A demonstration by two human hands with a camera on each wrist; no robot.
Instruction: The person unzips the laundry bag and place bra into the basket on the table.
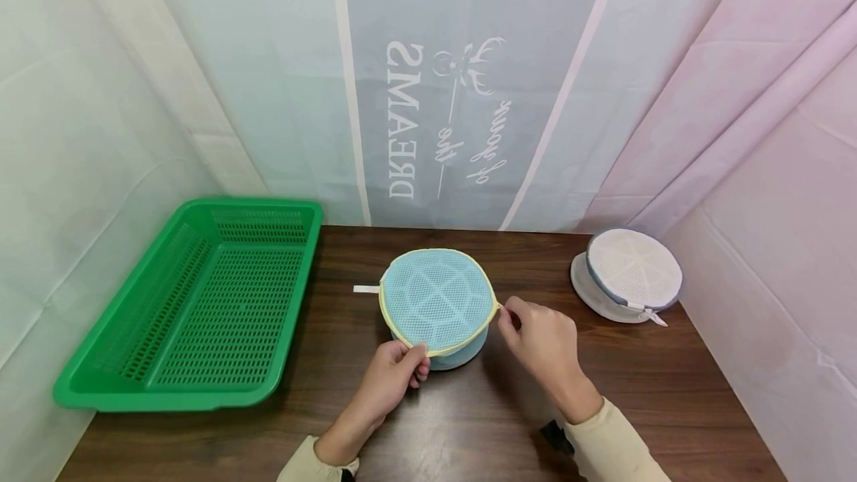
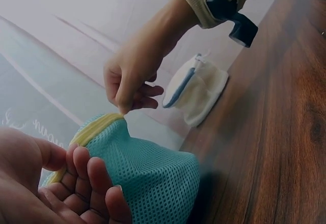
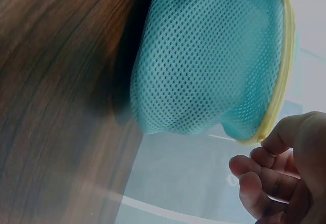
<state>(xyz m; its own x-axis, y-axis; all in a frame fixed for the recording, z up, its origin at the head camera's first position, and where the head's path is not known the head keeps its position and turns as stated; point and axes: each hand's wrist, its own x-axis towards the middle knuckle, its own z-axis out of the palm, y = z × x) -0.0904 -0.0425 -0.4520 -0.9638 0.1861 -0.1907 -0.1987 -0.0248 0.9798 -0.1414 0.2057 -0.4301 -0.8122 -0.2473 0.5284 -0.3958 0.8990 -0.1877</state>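
Basket [image 1: 228, 311] left, bag [image 1: 438, 300] centre, second bag [image 1: 634, 266] right

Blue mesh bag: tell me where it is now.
In the head view, the blue mesh bag sits near the middle, right of the green basket and left of the white bag, with the left hand and right hand at its edge.

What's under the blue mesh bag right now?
Around the base of the blue mesh bag, brown wooden tabletop shows. The bag covers the spot directly beneath it, so I can't tell whether anything lies there.
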